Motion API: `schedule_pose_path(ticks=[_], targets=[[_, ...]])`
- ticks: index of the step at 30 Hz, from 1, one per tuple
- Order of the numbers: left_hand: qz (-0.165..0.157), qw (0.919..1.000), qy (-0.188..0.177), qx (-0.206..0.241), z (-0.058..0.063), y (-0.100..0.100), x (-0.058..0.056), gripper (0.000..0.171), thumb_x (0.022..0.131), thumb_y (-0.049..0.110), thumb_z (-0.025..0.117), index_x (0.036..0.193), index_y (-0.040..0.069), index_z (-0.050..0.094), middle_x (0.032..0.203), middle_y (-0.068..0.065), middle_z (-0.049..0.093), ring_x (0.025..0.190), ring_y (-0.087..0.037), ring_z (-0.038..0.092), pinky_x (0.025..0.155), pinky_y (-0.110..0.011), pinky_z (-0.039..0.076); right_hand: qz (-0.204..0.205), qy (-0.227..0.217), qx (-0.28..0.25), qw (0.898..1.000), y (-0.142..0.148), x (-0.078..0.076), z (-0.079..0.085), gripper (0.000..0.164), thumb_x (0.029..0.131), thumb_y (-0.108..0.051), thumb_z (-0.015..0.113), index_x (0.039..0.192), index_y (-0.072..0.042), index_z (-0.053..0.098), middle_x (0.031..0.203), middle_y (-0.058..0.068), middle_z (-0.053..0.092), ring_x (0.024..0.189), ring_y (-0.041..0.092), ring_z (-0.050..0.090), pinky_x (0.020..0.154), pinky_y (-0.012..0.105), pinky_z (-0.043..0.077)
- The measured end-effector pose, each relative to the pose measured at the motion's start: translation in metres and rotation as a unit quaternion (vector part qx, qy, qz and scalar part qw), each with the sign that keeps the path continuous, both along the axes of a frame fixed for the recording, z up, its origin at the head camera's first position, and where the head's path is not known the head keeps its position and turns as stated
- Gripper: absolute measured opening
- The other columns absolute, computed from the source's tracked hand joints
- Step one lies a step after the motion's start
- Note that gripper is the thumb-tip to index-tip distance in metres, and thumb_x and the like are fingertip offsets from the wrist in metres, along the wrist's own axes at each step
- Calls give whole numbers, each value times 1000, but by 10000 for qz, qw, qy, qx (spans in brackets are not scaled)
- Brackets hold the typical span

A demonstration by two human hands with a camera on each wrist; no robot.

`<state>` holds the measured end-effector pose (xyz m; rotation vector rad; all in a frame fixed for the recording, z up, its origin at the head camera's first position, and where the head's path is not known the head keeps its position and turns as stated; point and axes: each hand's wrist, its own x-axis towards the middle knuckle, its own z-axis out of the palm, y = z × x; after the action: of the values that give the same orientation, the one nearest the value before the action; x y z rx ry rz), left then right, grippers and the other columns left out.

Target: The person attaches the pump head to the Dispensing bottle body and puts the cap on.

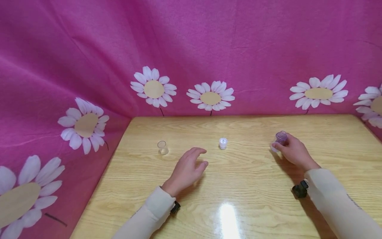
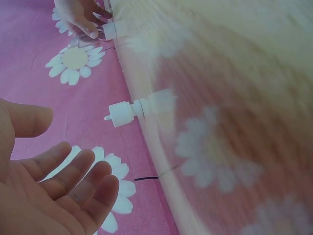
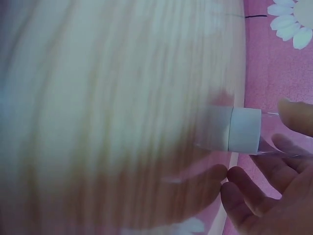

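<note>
At the right of the table, my right hand (image 1: 293, 151) holds a small clear bottle (image 1: 281, 136) between thumb and fingers. Its white lower end (image 3: 245, 130) touches the tabletop in the right wrist view; fingers hide part of its clear side. My left hand (image 1: 185, 168) hovers over the table with nothing in it, thumb and fingers apart. A small white stepped fitting (image 1: 223, 143) stands to the right of that hand; the left wrist view shows a thin tip on the white fitting (image 2: 121, 113). Left of the left hand sits a clear empty cup-like cap (image 1: 162, 148).
The wood-grain table (image 1: 238, 186) has a glossy light reflection near its front. A pink cloth (image 1: 253, 49) with large white daisies hangs along the back and left edges. Each wrist wears a black camera, such as the right wrist camera (image 1: 299, 189).
</note>
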<state>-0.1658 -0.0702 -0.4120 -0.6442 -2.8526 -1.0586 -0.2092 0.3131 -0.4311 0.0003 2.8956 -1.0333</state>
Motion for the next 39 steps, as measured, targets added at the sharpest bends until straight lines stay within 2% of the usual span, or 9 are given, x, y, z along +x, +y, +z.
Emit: schedule_pose_path(ticks=[8, 15, 22, 25, 27, 32, 35, 39], targets=[[-28, 9999, -105, -73, 1, -1, 3, 40, 97, 26, 61, 134, 10, 58, 139, -4, 59, 132, -23, 53, 111, -42, 43, 37, -7, 13, 10000, 0, 0, -1, 54, 102, -37, 51, 130, 9, 49, 120, 34, 60, 105, 41, 57, 88, 53, 47], [48, 9999, -76, -90, 2, -3, 3, 40, 97, 24, 62, 134, 9, 58, 139, -5, 59, 133, -24, 53, 111, -43, 43, 66, 260, 135, 9996, 2, -1, -4, 44, 101, -36, 55, 119, 5, 56, 111, 29, 64, 99, 38, 59, 83, 48, 46], [123, 9999, -53, -52, 3, -9, 7, 40, 96, 24, 63, 133, 9, 59, 138, -4, 60, 132, -24, 54, 111, -43, 43, 80, 231, 3, 9997, -1, -2, -3, 45, 101, -35, 55, 122, 5, 54, 109, 27, 63, 95, 34, 59, 79, 42, 46], [131, 9999, -22, -54, 4, -11, 8, 40, 96, 24, 63, 133, 9, 59, 137, -4, 60, 131, -24, 54, 111, -43, 43, 63, 278, -4, 9996, -4, 0, -3, 47, 100, -34, 56, 124, 6, 54, 111, 28, 63, 98, 36, 59, 81, 43, 47], [98, 9999, 3, -41, 4, -11, 8, 40, 96, 24, 63, 133, 9, 59, 137, -4, 60, 131, -24, 54, 111, -44, 43, 54, 329, -61, 9994, -3, 3, -3, 49, 101, -33, 56, 127, 8, 52, 116, 31, 62, 104, 41, 60, 84, 48, 48], [24, 10000, -6, -91, 4, -11, 7, 40, 97, 26, 62, 133, 10, 58, 138, -4, 60, 131, -23, 54, 110, -43, 44, -33, 744, -142, 9971, -1, 7, -4, 49, 101, -29, 55, 132, 8, 47, 121, 34, 59, 111, 47, 57, 88, 55, 47], [9, 9999, 87, -129, 5, -11, 8, 40, 96, 25, 62, 132, 9, 59, 137, -5, 60, 130, -24, 55, 109, -43, 44, -77, 945, -325, 9950, -2, 6, -3, 49, 102, -28, 54, 135, 6, 44, 129, 32, 56, 114, 45, 55, 87, 44, 46], [-44, 9997, 205, -104, 7, -11, 8, 39, 95, 23, 63, 131, 7, 59, 135, -7, 61, 128, -26, 56, 108, -43, 45, -136, 994, -642, 9929, -1, 7, 0, 55, 102, -31, 52, 143, 3, 38, 138, 29, 51, 118, 43, 54, 82, 18, 41]])
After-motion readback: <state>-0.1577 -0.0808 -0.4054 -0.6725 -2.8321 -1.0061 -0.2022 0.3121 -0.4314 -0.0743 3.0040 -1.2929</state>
